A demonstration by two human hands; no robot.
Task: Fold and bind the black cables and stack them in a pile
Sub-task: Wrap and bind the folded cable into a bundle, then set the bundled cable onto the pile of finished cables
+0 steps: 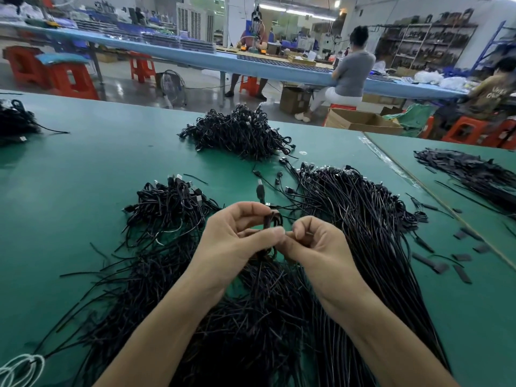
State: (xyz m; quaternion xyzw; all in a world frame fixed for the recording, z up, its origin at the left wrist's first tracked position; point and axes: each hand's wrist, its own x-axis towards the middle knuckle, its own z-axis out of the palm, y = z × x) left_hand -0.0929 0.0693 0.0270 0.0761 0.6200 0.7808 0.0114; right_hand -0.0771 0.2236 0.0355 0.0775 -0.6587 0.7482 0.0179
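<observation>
black cables (371,227) lie loose across green table (83,169), bound pile (237,132) far centre, smaller pile (167,205) left; left hand (234,236) pinches folded cable (272,222), right hand (312,241) fingers curled, pinching thin tie beside it.

On the desk (83,169), the hands met near the middle, the left hand (234,241) touching the right hand (315,247), with a folded cable (272,222) between them. Beneath and right of them lay a long spread of straight cables (363,233). Left of the hands sat a small pile of bound cables (170,202); behind them, farther back, a larger pile (237,132). Loose ties (460,258) lay scattered at the right, with another heap (469,171) behind those.
</observation>
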